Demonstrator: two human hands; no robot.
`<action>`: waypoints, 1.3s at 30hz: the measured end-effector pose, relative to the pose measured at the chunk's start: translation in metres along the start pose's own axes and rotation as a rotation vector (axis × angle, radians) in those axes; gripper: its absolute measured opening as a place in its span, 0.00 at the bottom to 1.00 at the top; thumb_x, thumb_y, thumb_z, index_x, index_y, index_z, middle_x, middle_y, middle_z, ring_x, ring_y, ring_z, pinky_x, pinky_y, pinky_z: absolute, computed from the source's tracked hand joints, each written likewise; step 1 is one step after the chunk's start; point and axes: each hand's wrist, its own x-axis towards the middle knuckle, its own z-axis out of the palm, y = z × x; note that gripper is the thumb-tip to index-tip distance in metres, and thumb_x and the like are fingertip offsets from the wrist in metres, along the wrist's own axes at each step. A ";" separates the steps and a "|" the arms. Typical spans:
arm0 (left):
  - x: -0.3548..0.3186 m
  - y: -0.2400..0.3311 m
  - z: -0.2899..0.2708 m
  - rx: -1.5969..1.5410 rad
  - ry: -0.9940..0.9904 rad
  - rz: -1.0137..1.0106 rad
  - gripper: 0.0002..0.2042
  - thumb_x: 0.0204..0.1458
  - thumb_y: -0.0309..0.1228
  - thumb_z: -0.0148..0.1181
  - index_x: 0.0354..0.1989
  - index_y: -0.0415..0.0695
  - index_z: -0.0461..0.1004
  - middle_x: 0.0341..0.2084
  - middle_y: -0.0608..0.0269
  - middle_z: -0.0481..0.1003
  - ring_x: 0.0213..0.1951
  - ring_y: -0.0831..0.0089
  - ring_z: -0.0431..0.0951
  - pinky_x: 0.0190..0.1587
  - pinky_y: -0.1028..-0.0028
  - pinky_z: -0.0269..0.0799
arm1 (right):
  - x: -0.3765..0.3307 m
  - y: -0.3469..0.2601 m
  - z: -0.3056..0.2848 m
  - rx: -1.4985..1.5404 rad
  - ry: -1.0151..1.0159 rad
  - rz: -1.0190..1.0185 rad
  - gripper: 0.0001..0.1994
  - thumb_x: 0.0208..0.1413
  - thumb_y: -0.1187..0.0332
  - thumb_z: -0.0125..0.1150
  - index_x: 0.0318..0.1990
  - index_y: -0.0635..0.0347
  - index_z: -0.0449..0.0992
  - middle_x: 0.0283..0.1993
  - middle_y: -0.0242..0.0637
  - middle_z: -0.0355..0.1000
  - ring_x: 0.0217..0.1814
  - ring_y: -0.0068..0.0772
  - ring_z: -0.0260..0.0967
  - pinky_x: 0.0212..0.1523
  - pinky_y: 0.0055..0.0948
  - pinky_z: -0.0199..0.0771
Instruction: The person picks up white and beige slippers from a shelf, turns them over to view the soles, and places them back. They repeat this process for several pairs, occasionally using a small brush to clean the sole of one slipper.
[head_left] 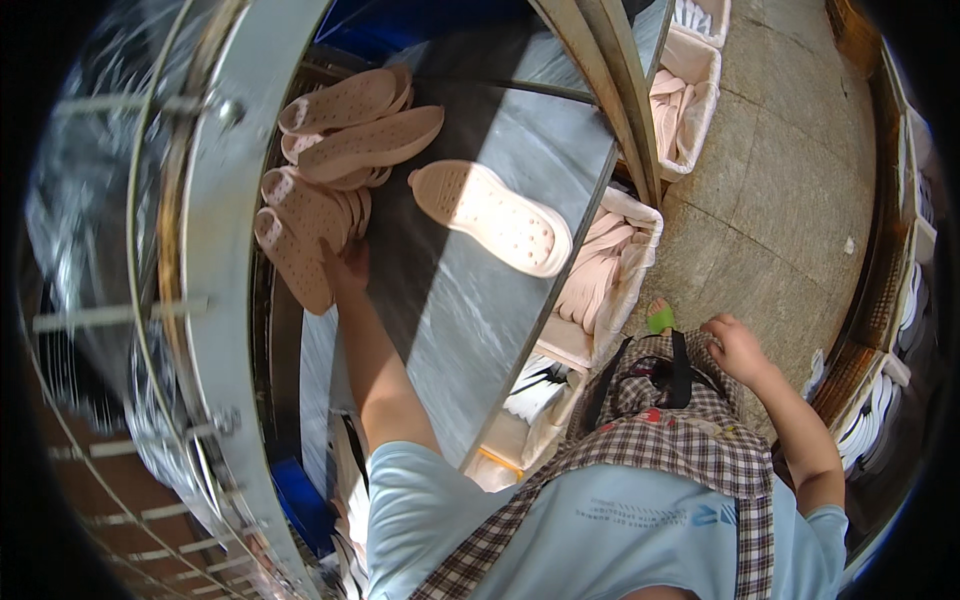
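At the far left of the metal table, my left hand [346, 268] is closed on the edge of a pink perforated shoe sole [290, 255], its fingers partly hidden against the stack. More pink soles [370, 140] are piled just beyond it. One single pale pink shoe sole [495, 218] lies flat, holes up, in the sunlit middle of the table. My right hand [735, 350] hangs by my right side above the floor, fingers loosely bent and apart, holding nothing visible.
Along the table's right edge stand lined bins with pink soles [600, 265] and white soles [535, 390]. A curved metal frame [215, 200] runs down the left. Racks with white soles [870, 425] line the right side, past a tiled floor [765, 190].
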 end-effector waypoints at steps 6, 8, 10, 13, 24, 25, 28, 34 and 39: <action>0.017 -0.006 0.014 -0.111 0.077 0.021 0.35 0.53 0.47 0.55 0.63 0.40 0.51 0.60 0.48 0.52 0.60 0.54 0.55 0.56 0.56 0.63 | 0.003 0.010 0.001 -0.011 -0.022 0.027 0.13 0.44 0.74 0.57 0.40 0.60 0.74 0.39 0.46 0.70 0.44 0.51 0.68 0.44 0.41 0.69; 0.021 -0.006 0.015 0.003 0.071 0.083 0.32 0.54 0.44 0.54 0.63 0.40 0.52 0.59 0.46 0.54 0.59 0.53 0.56 0.55 0.55 0.65 | 0.002 0.013 0.000 -0.052 -0.055 0.074 0.12 0.44 0.74 0.57 0.40 0.60 0.75 0.38 0.45 0.70 0.43 0.50 0.68 0.43 0.41 0.70; 0.013 -0.007 0.016 0.128 0.033 0.125 0.28 0.56 0.40 0.52 0.61 0.39 0.54 0.56 0.45 0.57 0.57 0.52 0.58 0.54 0.54 0.66 | 0.004 0.015 -0.003 -0.079 -0.093 0.042 0.12 0.44 0.73 0.57 0.39 0.59 0.75 0.38 0.45 0.70 0.43 0.50 0.68 0.43 0.41 0.70; -0.032 -0.013 0.021 -0.323 0.153 0.025 0.21 0.59 0.33 0.48 0.58 0.35 0.58 0.52 0.42 0.62 0.55 0.52 0.63 0.53 0.55 0.68 | 0.014 0.013 -0.009 -0.079 -0.142 -0.035 0.11 0.45 0.72 0.57 0.38 0.59 0.75 0.37 0.45 0.71 0.42 0.49 0.69 0.42 0.41 0.70; -0.435 -0.070 0.009 -0.266 0.159 -0.316 0.20 0.58 0.32 0.50 0.55 0.33 0.60 0.50 0.44 0.68 0.54 0.50 0.67 0.56 0.56 0.68 | 0.083 -0.093 0.024 0.711 -0.601 -0.232 0.23 0.56 0.55 0.58 0.53 0.61 0.68 0.45 0.38 0.73 0.45 0.27 0.70 0.45 0.23 0.69; -0.463 -0.079 0.011 -0.172 0.211 -0.304 0.21 0.58 0.34 0.49 0.56 0.35 0.59 0.51 0.46 0.68 0.51 0.53 0.69 0.54 0.56 0.69 | 0.082 -0.112 0.031 0.898 -0.758 -0.128 0.30 0.56 0.50 0.56 0.59 0.61 0.61 0.51 0.41 0.69 0.52 0.33 0.67 0.51 0.31 0.67; -0.537 -0.105 0.014 -0.089 0.028 -0.252 0.24 0.55 0.31 0.54 0.60 0.41 0.57 0.56 0.54 0.65 0.57 0.54 0.65 0.58 0.53 0.64 | 0.060 -0.160 0.047 1.418 -1.065 0.123 0.36 0.58 0.45 0.47 0.65 0.58 0.48 0.62 0.45 0.58 0.63 0.40 0.58 0.58 0.50 0.60; -0.596 -0.136 0.017 0.074 -0.066 -0.214 0.31 0.50 0.27 0.59 0.63 0.41 0.52 0.55 0.57 0.65 0.55 0.62 0.67 0.57 0.60 0.65 | 0.004 -0.151 0.019 1.901 -0.978 0.048 0.34 0.56 0.71 0.56 0.65 0.60 0.43 0.63 0.47 0.54 0.62 0.39 0.60 0.57 0.37 0.69; -0.557 -0.136 0.039 -0.007 -0.178 0.059 0.29 0.52 0.28 0.59 0.60 0.36 0.54 0.53 0.56 0.66 0.52 0.64 0.70 0.53 0.65 0.69 | -0.019 -0.125 -0.034 1.707 -0.786 -0.075 0.42 0.51 0.73 0.61 0.66 0.61 0.36 0.64 0.49 0.50 0.66 0.41 0.53 0.62 0.36 0.63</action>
